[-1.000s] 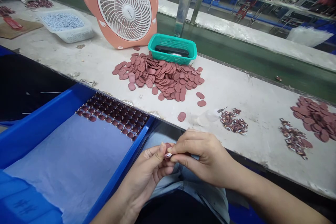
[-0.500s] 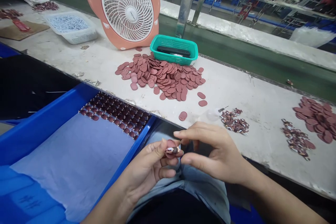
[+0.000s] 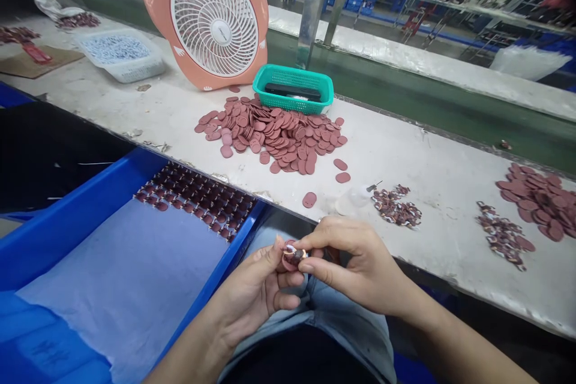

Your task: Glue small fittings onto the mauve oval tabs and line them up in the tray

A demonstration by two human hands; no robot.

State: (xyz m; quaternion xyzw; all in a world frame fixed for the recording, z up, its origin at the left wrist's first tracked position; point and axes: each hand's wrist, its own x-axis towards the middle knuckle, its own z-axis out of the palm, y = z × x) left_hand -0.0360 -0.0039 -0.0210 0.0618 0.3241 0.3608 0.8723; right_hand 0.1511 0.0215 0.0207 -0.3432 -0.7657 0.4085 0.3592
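Above my lap, my left hand (image 3: 265,276) pinches a small reddish-brown oval piece (image 3: 288,263) between thumb and fingers. On its face lies a small dark brown and white part (image 3: 294,253). My right hand (image 3: 355,255) has thumb and forefinger closed on the right side of that part. Just beyond my hands, a loose oval piece (image 3: 309,200) lies near the table edge. A translucent bottle with a thin dark tip (image 3: 355,199) lies beside a small heap of brown and white parts (image 3: 396,207).
A big pile of reddish ovals (image 3: 283,138) lies before a green basket (image 3: 292,75) and an orange fan (image 3: 218,21). At left, a blue bin (image 3: 85,204) holds rows of assembled pieces (image 3: 198,195). More ovals (image 3: 535,198) and small parts (image 3: 501,237) lie at right.
My right thumb and forefinger have closed in from the right onto the small part on the oval. My left hand keeps its pinch. The view has shifted slightly.
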